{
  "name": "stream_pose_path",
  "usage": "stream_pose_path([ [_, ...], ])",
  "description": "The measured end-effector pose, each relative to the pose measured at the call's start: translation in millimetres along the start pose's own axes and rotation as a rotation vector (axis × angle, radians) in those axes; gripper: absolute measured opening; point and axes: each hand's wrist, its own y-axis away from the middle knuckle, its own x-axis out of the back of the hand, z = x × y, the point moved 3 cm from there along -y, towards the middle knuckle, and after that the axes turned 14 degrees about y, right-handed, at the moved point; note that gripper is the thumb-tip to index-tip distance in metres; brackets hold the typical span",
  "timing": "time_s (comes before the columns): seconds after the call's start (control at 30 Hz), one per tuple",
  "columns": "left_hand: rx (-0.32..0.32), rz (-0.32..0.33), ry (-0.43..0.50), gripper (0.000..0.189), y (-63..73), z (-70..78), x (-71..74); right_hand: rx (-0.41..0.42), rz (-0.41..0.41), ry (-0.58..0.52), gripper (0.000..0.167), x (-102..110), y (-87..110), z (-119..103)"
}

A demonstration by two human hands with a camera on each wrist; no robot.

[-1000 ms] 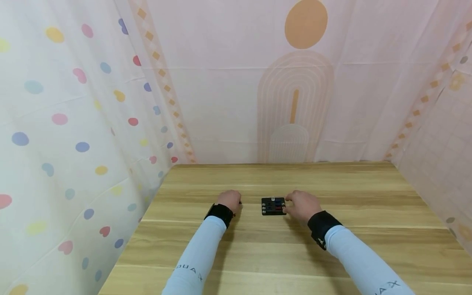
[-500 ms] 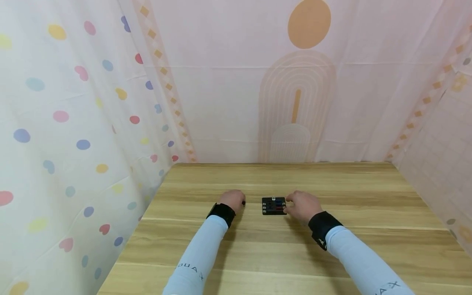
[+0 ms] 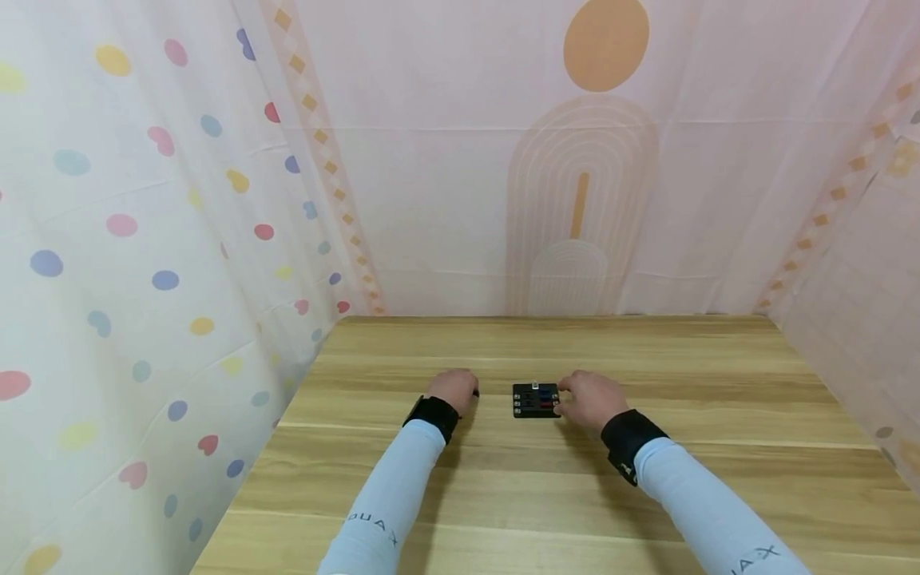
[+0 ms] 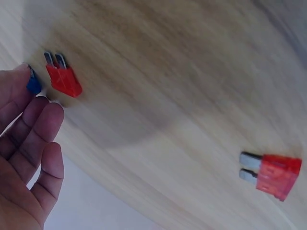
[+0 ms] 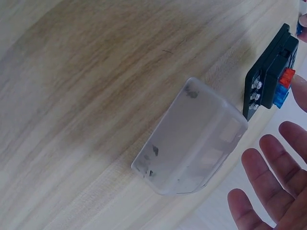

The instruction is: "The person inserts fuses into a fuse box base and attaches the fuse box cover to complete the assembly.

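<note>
A black fuse box [image 3: 536, 401] lies on the table between the two hands. In the right wrist view a red blade fuse [image 5: 287, 77] and a blue blade fuse [image 5: 281, 96] sit in it. My left hand [image 3: 453, 390], left of the box, pinches a loose blue blade fuse [image 4: 33, 86] between thumb and fingertips. Close to those fingertips lies a red blade fuse [image 4: 64, 80]. My right hand [image 3: 592, 402] is at the box's right edge with fingers spread; its thumb is by the seated fuses, and whether it touches cannot be told.
A clear plastic cover [image 5: 189, 143] rests on the wooden table [image 3: 503, 495] near the right hand. Another red blade fuse [image 4: 278, 176] lies apart in the left wrist view. Patterned curtains [image 3: 446, 200] hang behind the table and at its sides.
The left hand has shifted slightly right and turned a little, with a small dark end showing at its fingertips. The right hand stays by the box. The head view has shifted slightly.
</note>
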Motion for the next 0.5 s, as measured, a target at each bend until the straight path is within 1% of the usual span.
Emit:
stream_pose_path([
  [0.3, -0.003, 0.01, 0.002, 0.019, -5.1, -2.2, -5.3, -0.001, -0.012, -0.006, 0.037, 0.3, -1.3, -0.1],
  [0.37, -0.003, 0.013, 0.001, 0.021, -4.9, -1.5, -5.2, 0.0, -0.014, -0.006, 0.037, 0.7, -1.5, -0.4],
  [0.5, -0.012, 0.023, 0.001, 0.017, -2.5, 2.4, -2.3, 0.0, -0.015, -0.011, 0.037, 2.4, -1.7, -1.3],
])
